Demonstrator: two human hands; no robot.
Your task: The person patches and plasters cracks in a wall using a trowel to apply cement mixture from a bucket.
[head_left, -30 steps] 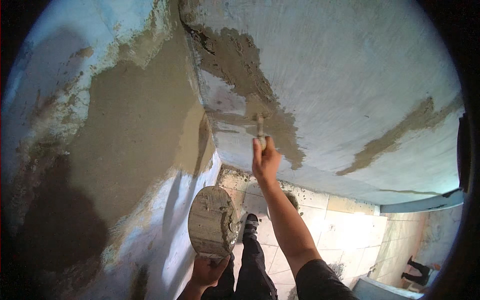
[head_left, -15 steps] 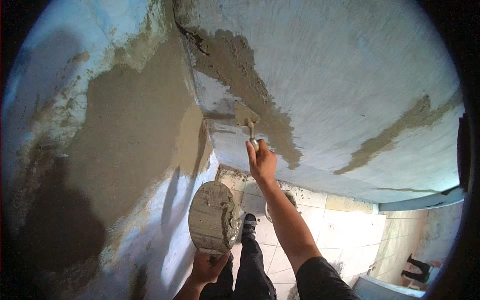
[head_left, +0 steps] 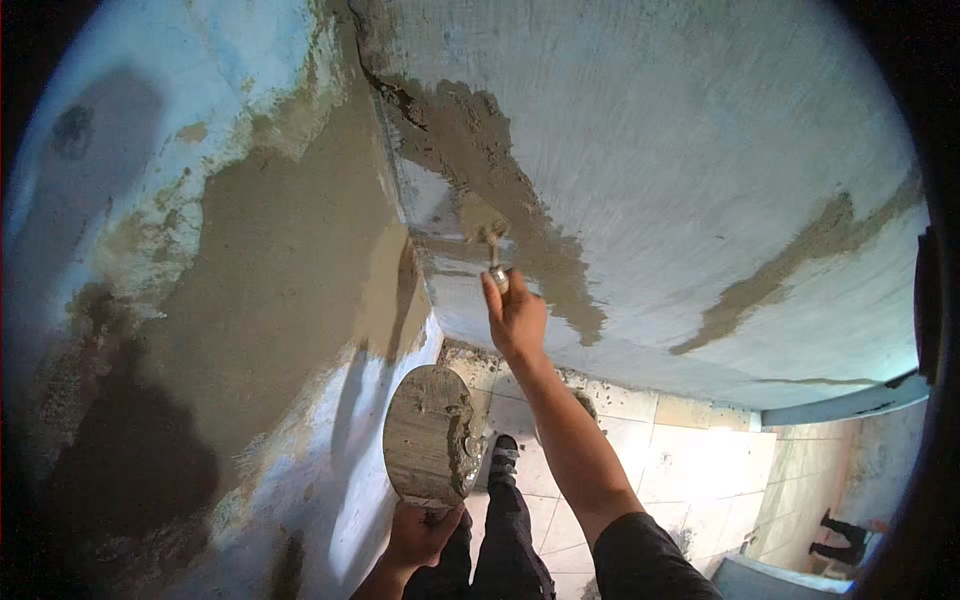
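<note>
My right hand (head_left: 518, 318) is closed round the handle of a pointed trowel (head_left: 482, 218). Its mortar-coated blade lies close against the right wall, beside the left edge of a rough band of wet mortar (head_left: 545, 240). Lower down, my left hand (head_left: 422, 535) grips the near end of an oval mortar board (head_left: 420, 425). A wet heap of mortar (head_left: 465, 450) sits along the board's right side, and the rest of its face is smeared grey. How the left fingers wrap beneath the board is hidden.
A broad mortar patch (head_left: 270, 250) covers much of the left wall, which meets the right wall at a corner. Another mortar streak (head_left: 770, 280) crosses the right wall. Below are floor tiles (head_left: 620, 440) with crumbs and a partly hidden round object. Another person's legs (head_left: 840, 540) show far right.
My right hand has moved the trowel a little up and left along the wall, toward the corner. The board stays in my left hand, and the whole view has shifted slightly.
</note>
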